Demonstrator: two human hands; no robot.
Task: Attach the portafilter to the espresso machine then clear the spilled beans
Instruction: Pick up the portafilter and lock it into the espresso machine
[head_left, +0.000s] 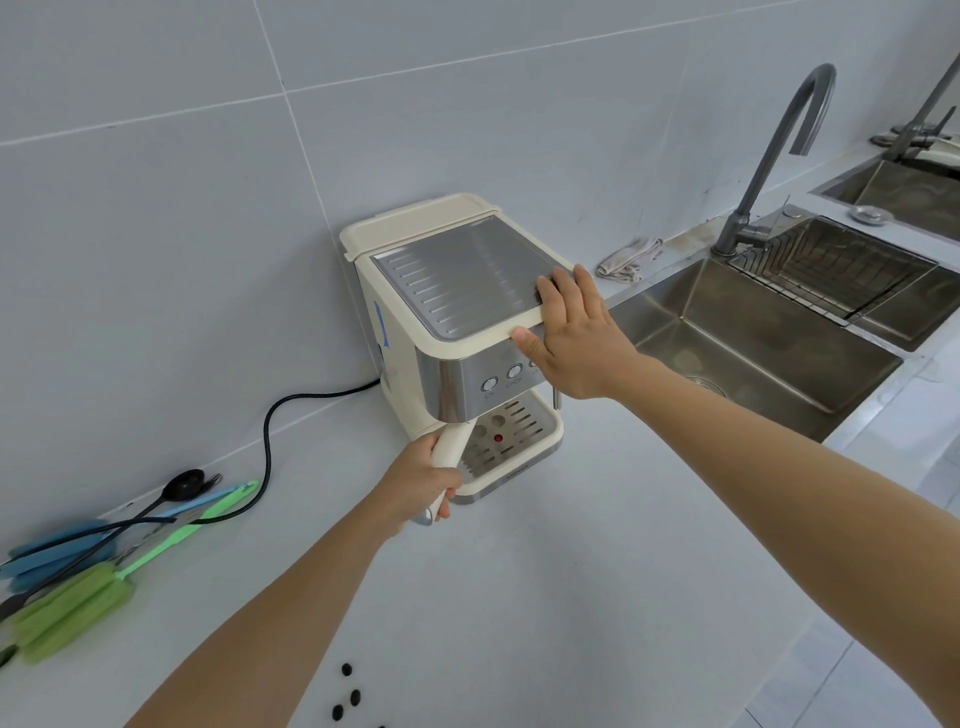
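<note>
A cream and steel espresso machine (457, 291) stands on the white counter against the tiled wall. My left hand (415, 480) is closed around the cream handle of the portafilter (452, 447), which runs up under the machine's front; its basket end is hidden beneath the machine's head. My right hand (571, 332) rests flat on the machine's top right corner, fingers on the steel top plate, thumb on the front edge. A few dark spilled beans (347, 696) lie on the counter near the bottom edge, between my forearms.
Blue and green cleaning brushes (78, 582) and a black spoon (182, 486) lie at the left by the machine's black power cord (270, 431). A steel sink (753, 353) with a faucet (774, 156) and a wire rack (831, 265) is to the right. A crumpled cloth (628, 257) lies behind the sink.
</note>
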